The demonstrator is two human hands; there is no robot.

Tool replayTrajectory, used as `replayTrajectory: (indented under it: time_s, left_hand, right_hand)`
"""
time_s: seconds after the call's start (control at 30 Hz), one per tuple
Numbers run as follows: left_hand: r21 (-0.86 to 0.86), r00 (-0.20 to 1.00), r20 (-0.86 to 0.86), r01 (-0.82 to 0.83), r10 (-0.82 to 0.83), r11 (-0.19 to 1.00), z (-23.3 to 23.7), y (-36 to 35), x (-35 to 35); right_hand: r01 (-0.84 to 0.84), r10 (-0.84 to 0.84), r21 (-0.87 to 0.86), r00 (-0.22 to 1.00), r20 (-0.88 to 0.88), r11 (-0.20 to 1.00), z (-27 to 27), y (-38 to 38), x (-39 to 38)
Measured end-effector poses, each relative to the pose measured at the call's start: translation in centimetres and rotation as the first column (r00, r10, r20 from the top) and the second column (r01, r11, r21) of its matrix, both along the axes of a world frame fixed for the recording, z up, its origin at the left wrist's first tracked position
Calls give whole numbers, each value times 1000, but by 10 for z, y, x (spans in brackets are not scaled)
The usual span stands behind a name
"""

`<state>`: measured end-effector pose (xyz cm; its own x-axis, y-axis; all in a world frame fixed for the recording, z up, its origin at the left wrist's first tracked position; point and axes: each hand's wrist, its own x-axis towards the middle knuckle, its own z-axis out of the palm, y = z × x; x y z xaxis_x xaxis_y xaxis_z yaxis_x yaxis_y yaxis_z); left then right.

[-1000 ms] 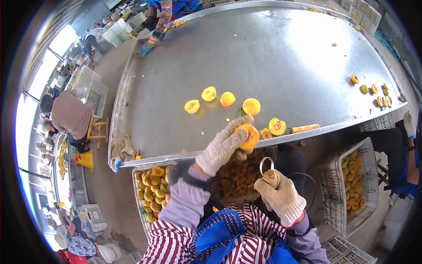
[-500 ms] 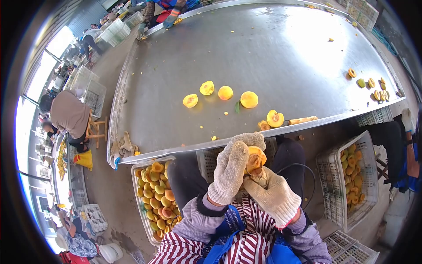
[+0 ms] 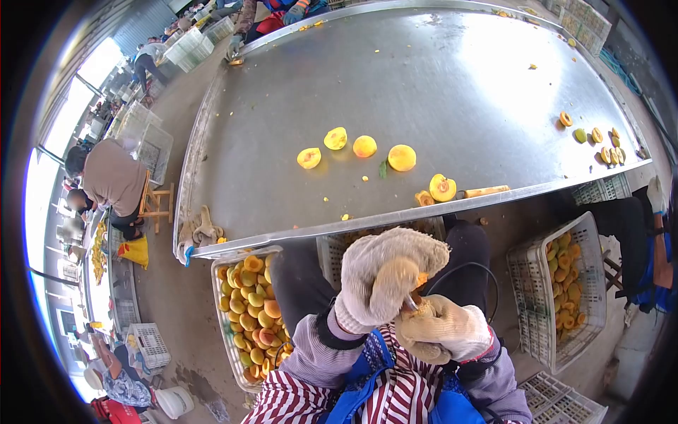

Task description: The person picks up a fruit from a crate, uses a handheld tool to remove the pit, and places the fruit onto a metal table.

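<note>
My left hand (image 3: 388, 275), in a knitted glove, is wrapped round a peach piece (image 3: 421, 280), most of which its fingers hide. Against it, my right hand (image 3: 445, 328), gloved too, is closed on a small tool whose metal tip (image 3: 409, 302) shows between the hands. Both hands are over my lap, just below the edge of the metal table (image 3: 282, 92). On the table lie yellow peach pieces (image 3: 402, 157), a cut half (image 3: 443, 188) showing its inside, and a wooden handle (image 3: 486, 191) near the edge.
Crates of peaches stand to the left (image 3: 253, 318) and right (image 3: 561, 283) of my legs. Gloves (image 3: 201, 230) lie on the table's left corner. Cut fruit (image 3: 609, 152) sits at the right. Co-workers are at the far edge, left and right.
My left hand has turned over the peach and now covers most of it. My right hand has shifted slightly down, and the metal tip has come into view. A co-worker's gloved hand at the far edge has moved.
</note>
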<state>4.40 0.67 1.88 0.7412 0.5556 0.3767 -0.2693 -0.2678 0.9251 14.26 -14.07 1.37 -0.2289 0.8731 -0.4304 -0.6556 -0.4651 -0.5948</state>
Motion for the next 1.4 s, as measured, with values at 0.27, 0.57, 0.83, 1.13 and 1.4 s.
replayTrajectory:
  time_s: [0.27,0.57,0.83,1.13,1.4]
  left_hand:
    - [-655,958,94,263,-270,709,5,0,10]
    - [852,341,-482,-31,807,522,-48,112,-106]
    - [548,816,-501,41,288,835,-41,56,66]
    - [181,514,-857,207,51,961,-93,45,181]
    - [-273,919,-295,180,-260,945,-40,24,89]
  right_hand:
    - [-442,429,96,760,-489,892,-34,10,2]
    - [-46,44,12,989,138,999,-9,-13,16]
    - [-88,96,-46,970,222,995,8,2,18]
    - [365,-295,-186,900,321,912,-5,-27,32]
    - [744,-646,172,413,642,646,-7,-6,35]
